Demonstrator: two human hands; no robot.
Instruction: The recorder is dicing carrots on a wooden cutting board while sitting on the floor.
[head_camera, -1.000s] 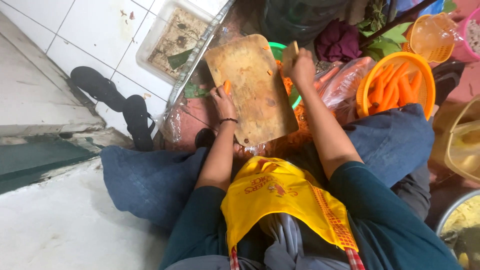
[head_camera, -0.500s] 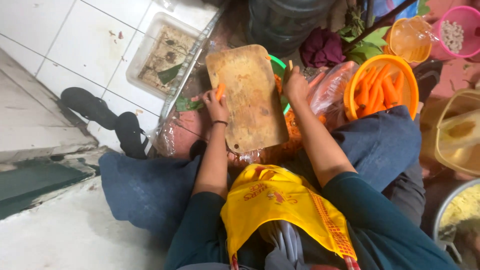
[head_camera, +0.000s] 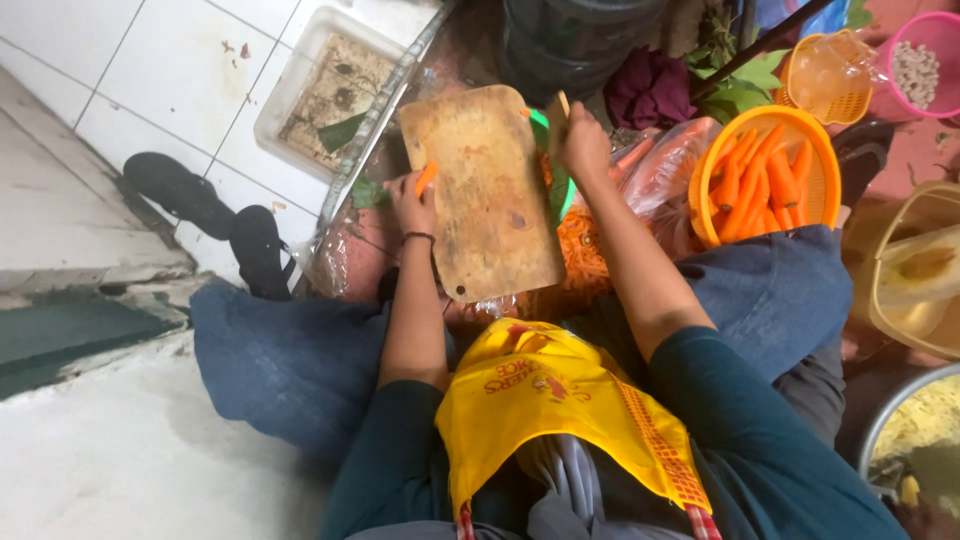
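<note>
A worn wooden cutting board (head_camera: 485, 190) rests across my lap, over a green bowl (head_camera: 552, 180). My left hand (head_camera: 410, 203) sits at the board's left edge and pinches a short piece of carrot (head_camera: 426, 177). At the board's top right corner, my right hand (head_camera: 580, 143) is closed around a knife handle (head_camera: 563, 104); the blade is hidden behind the board. Cut carrot strips (head_camera: 585, 255) lie heaped under the board's right side.
An orange basket of whole carrots (head_camera: 765, 180) stands to the right, with a smaller orange basket (head_camera: 828, 75) and a pink bowl (head_camera: 925, 65) beyond it. A white tray (head_camera: 330, 90) lies on the tiled floor at top left. Black sandals (head_camera: 215, 215) are at the left.
The view has shifted, so everything sits lower and further right in frame. My hands keep their places at the board's edges, the left still on the carrot piece.
</note>
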